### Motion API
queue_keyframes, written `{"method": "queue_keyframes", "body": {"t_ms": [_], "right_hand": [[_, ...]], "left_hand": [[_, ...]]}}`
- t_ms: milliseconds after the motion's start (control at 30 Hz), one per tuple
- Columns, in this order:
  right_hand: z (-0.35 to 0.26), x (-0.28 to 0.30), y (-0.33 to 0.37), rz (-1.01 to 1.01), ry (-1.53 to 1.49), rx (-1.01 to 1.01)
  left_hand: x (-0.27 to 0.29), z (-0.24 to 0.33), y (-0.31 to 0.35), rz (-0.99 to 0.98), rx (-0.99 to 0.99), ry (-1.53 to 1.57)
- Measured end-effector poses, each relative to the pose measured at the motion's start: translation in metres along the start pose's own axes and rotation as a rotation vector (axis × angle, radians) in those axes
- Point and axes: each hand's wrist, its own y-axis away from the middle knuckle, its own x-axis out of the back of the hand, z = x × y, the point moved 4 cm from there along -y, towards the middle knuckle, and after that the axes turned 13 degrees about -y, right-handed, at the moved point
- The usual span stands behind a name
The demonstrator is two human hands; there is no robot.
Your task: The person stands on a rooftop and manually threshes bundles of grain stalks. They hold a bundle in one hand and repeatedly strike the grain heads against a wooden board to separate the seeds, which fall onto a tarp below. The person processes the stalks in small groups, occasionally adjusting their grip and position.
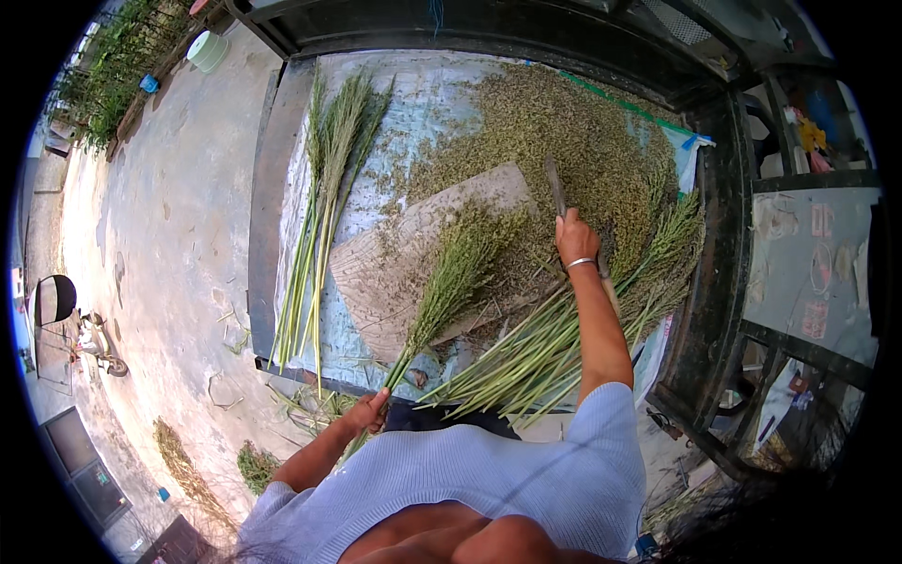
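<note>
My left hand [368,411] is closed round the stems of a bunch of green stalks with seed heads [456,277]. Their bushy tops fan out over a pale wooden board [362,277] strewn with seeds. My right hand [576,239] grips a long, narrow tool with a dark, blade-like end [554,183]. It is held above the seeds, to the right of the bunch and apart from it; the tool's exact kind is unclear. Loose brownish-green seeds [554,113] lie spread thickly beyond the board, over a blue-white sheet [427,94].
More long stalks [512,362] lie in a pile below my right forearm. Another bundle [334,169] rests along the sheet's left side. A dark metal frame [719,244] borders the right and far sides. Farther left, a pale green bucket [209,51] stands on the concrete.
</note>
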Motion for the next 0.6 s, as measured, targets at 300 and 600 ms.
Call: {"method": "queue_keyframes", "body": {"t_ms": [300, 600], "right_hand": [[-0.145, -0.043, 0.137, -0.392, -0.370, 0.649], [0.009, -0.030, -0.018, -0.060, 0.064, -0.082]], "left_hand": [[-0.029, 0.014, 0.000, -0.161, 0.055, 0.096], [-0.019, -0.017, -0.011, -0.123, -0.090, 0.053]]}}
